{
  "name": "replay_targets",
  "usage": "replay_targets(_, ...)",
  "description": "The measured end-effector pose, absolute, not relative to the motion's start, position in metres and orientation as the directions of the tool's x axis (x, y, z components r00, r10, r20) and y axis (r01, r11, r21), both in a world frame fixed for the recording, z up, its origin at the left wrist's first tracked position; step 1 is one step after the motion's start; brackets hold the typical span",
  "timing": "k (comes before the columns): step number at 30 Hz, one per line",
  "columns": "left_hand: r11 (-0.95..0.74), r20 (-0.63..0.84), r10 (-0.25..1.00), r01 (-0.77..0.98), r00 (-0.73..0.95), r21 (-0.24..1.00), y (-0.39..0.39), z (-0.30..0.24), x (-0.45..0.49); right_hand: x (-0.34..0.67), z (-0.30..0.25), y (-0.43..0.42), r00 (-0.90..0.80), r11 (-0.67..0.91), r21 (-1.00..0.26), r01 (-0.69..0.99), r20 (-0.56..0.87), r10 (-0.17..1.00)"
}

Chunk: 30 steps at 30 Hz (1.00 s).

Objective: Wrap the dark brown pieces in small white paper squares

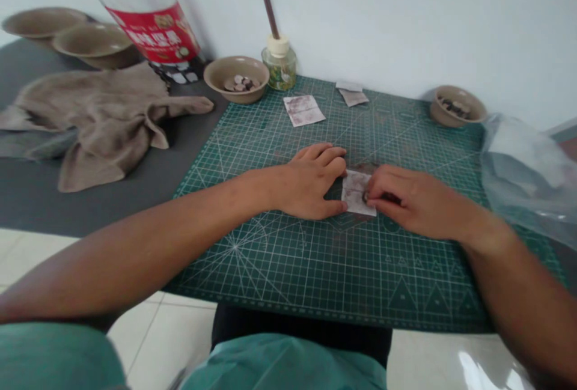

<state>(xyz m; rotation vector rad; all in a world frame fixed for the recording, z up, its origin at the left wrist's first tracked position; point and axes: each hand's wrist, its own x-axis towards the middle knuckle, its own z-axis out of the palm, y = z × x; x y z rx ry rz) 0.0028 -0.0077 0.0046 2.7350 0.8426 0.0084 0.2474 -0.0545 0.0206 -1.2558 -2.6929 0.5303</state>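
A small white sheet (356, 190) with brown-grey smudges and a crease lies on the green cutting mat (288, 270). My left hand (311, 182) rests flat on the mat, fingers spread, with thumb and fingertips at the sheet's left edge. Over the sheet's right side, my right hand (401, 201) is closed in a pinch on a small round metallic-looking piece (365, 196), mostly hidden by the fingers. Two more sheets lie farther back: a smudged, creased sheet (303, 110) and a folded grey-white sheet (352, 94).
Small round pieces fill part of a brown bowl (237, 97) at back left and another bowl (455, 119) at back right. A reed diffuser bottle (279, 65), a large jar (157, 35), a brown cloth (103, 113), two stacked-looking bowls (94, 47) and a plastic bag (518, 167) surround the mat.
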Motion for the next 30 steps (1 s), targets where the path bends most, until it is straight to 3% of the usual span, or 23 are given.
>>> replay_targets(7,-0.789,-0.072,0.562,0.560,0.824,0.252,-0.007,0.004,0.003,0.250,0.018,-0.051,-0.565,0.558,-0.250,0.792,0.047,0.824)
replay_targets(12,-0.783,-0.102,0.554,0.559,0.826,0.272,-0.008,0.007,0.004,0.245,0.018,-0.059,-0.712,0.678,-0.326,0.659,0.023,0.702)
replay_targets(17,-0.793,-0.067,0.558,0.556,0.827,0.250,-0.007,0.004,0.003,0.245,0.019,-0.055,-0.582,0.580,-0.220,0.784,0.064,0.811)
replay_targets(21,-0.789,-0.078,0.557,0.556,0.827,0.262,-0.008,0.005,0.003,0.251,0.022,-0.058,-0.657,0.613,-0.334,0.716,-0.025,0.754)
replay_targets(23,-0.785,-0.094,0.556,0.559,0.826,0.268,-0.008,0.006,0.004,0.246,0.020,-0.061,-0.692,0.643,-0.366,0.673,-0.004,0.722)
replay_targets(27,-0.779,-0.076,0.571,0.569,0.817,0.265,-0.008,0.006,0.003,0.240,0.017,-0.059,-0.606,0.605,-0.254,0.755,0.083,0.791)
replay_targets(30,-0.779,-0.062,0.574,0.568,0.817,0.265,-0.008,0.005,0.003,0.242,0.018,-0.058,-0.613,0.598,-0.278,0.752,0.037,0.789)
